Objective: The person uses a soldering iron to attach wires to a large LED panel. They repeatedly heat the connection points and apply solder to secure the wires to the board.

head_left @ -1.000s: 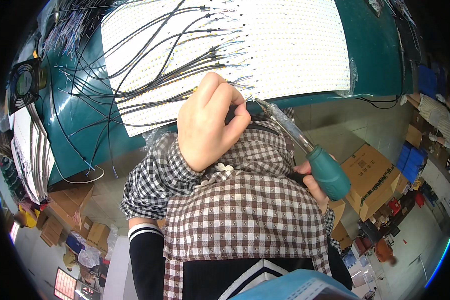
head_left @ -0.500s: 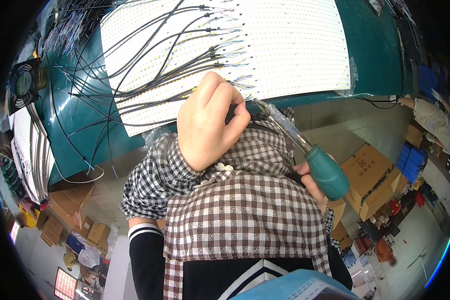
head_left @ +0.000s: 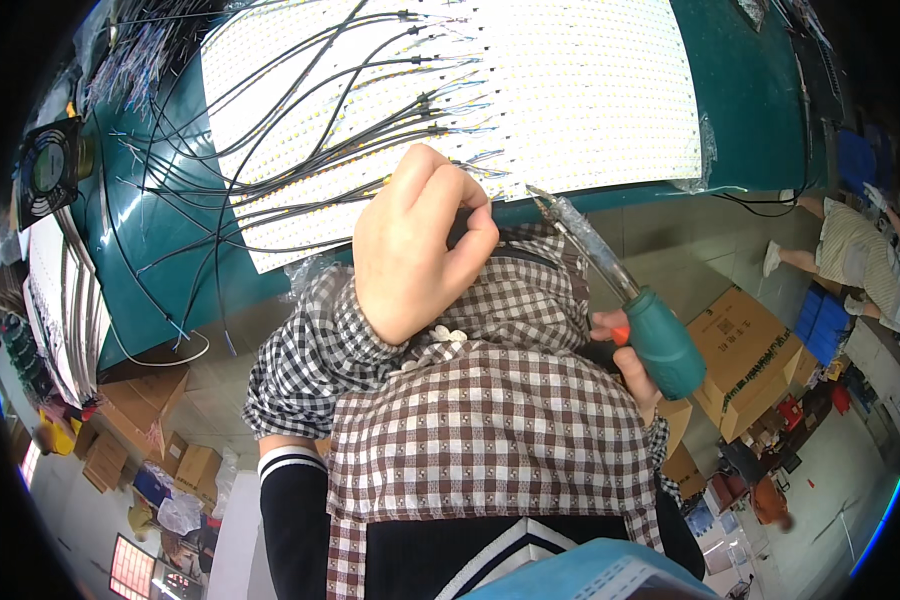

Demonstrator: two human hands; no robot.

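Note:
My left hand is closed in a pinch at the near edge of a white LED board. A black cable runs in under it from the left, its gripped part hidden behind the fingers. In my right hand is a soldering iron with a green handle, its metal shaft slanting up and left. The iron's tip is by the board's near edge, a little right of the left fingertips. Several black cables with thin wire ends lie across the board's left half, ends toward its middle row.
The board lies on a green tabletop. At its left are a black fan and stacked white panels; a bundle of thin wires lies at the far left. Cardboard boxes stand on the floor, and another person is at the right.
The soldering iron has shifted right, its tip moving away from the left fingertips; my right hand moved slightly with it. My left hand has hardly moved. The person at the right has moved further into view.

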